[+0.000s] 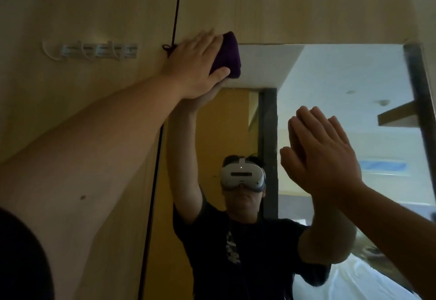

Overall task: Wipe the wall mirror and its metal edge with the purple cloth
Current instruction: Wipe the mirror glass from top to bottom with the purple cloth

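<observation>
The purple cloth (pixel 227 55), folded into a thick pad, is pressed at the top left corner of the wall mirror (pixel 330 82), its long axis running roughly up and down along the dark metal edge (pixel 153 181), its upper end overlapping the wooden panel above the glass. It is held under the left hand (pixel 195 64), whose fingers are laid nearly straight over it while the thumb is hooked beneath its lower end. The right hand (pixel 323 158) is placed flat against the glass lower right, fingers extended together, nothing held. Open glass is left between the two hands and out toward the right edge. A hook rail (pixel 94 51) is mounted on the wooden wall (pixel 70 111) left of the cloth
</observation>
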Motion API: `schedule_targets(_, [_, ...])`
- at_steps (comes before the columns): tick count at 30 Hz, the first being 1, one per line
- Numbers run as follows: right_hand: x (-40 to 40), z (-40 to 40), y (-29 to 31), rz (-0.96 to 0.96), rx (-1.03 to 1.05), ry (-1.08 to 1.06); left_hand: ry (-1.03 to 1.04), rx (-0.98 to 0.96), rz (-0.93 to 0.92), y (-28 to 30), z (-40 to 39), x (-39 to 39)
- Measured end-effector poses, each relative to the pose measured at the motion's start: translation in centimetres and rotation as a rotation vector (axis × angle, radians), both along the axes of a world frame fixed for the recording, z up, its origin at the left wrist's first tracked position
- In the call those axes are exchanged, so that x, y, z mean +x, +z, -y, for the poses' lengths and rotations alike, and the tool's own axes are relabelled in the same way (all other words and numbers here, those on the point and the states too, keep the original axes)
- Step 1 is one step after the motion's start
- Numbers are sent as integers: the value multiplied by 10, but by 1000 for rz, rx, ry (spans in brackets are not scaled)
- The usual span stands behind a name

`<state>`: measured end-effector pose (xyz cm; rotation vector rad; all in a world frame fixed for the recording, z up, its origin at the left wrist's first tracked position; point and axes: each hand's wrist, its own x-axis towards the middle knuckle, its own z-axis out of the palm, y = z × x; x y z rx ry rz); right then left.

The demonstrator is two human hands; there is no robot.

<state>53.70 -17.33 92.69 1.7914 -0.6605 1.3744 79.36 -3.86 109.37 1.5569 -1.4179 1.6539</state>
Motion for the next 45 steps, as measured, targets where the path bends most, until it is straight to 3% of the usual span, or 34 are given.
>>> schedule_targets(6, [-3,-6,1,-10,9,65,-40,91,67,-70,-5,1])
schedule_targets(10, [-4,-8,4,-14,41,103,-61,103,153,-164,2,-9])
schedule_targets(15, [-14,-14,-2,-27,43,218,-135,187,286,-329,2,-11])
schedule_targets(18, [-28,-13,-6,7,61,198,-121,193,297,-362,0,-5])
schedule_targets(24, [-79,12,-2,37,142,-11,-251,61,301,-307,3,-10])
schedule_targets(29, [-84,20,-5,25,124,-46,-262,-159,190,-174,7,-41])
schedule_targets(33, [-85,24,-6,32,97,-47,-193,-231,134,-60,0,-71])
schedule_targets(36, [-84,26,-6,31,89,-30,-143,-251,84,-6,-1,-92])
schedule_targets(40, [-85,29,-6,40,63,-16,-79,-241,39,26,5,-103])
schedule_targets(45, [-84,31,-7,48,40,8,-58,10,-3,9,32,-90])
